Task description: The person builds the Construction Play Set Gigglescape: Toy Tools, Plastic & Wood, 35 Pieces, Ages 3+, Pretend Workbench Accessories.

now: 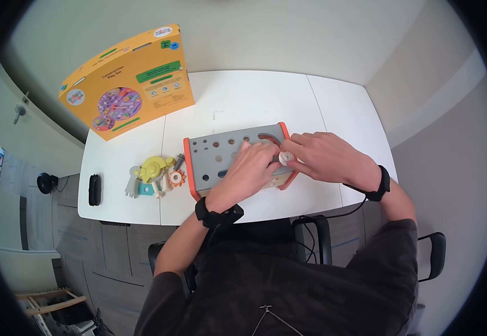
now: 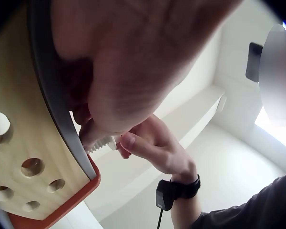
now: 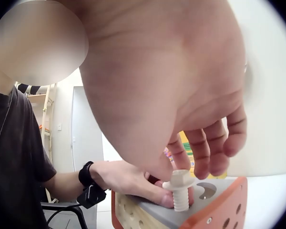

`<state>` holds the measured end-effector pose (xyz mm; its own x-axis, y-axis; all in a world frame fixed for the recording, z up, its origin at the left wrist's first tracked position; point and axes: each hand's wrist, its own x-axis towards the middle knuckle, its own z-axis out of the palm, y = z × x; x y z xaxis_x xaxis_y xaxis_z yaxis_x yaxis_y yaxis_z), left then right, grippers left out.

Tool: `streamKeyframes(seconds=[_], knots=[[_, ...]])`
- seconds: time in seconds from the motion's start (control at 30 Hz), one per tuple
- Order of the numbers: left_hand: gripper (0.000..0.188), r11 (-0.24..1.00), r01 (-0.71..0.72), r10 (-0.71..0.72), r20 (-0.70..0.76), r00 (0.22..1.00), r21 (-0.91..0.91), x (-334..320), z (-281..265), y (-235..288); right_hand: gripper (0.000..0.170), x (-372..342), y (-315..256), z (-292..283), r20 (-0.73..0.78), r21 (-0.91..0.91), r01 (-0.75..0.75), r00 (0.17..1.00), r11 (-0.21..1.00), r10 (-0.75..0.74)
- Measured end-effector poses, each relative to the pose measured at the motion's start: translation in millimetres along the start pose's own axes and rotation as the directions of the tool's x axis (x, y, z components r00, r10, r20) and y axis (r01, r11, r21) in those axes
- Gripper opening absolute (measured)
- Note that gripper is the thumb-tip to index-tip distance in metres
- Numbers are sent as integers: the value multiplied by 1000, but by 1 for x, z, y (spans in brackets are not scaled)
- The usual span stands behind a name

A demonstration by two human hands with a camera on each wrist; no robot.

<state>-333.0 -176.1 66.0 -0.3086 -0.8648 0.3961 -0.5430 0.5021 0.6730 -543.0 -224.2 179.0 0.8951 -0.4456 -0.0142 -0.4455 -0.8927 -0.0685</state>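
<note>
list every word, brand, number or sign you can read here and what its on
"Construction Play Set": on the yellow box.
Green badge and blue badge on it: characters too small to read surely.
Round logos, green banner and small print: too small or blurred to read.

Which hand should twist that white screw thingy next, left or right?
Probably the right hand: its fingers are at the head of the white, threaded, six-sided-headed bolt. The left hand is by the threads, over the grey-topped wooden toy bench with orange-red ends, so it might steady.
</note>
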Motion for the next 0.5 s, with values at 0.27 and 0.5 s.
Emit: streamKeyframes(seconds=[0.27,0.5], knots=[[21,996,70,-78,151,985,55,2,-13,14,32,5,2,18,-52,-108,37,998,993,-42],[22,997,75,-76,124,989,6,-8,-19,28,50,18,-21,3,356,-217,-201,895,955,269]])
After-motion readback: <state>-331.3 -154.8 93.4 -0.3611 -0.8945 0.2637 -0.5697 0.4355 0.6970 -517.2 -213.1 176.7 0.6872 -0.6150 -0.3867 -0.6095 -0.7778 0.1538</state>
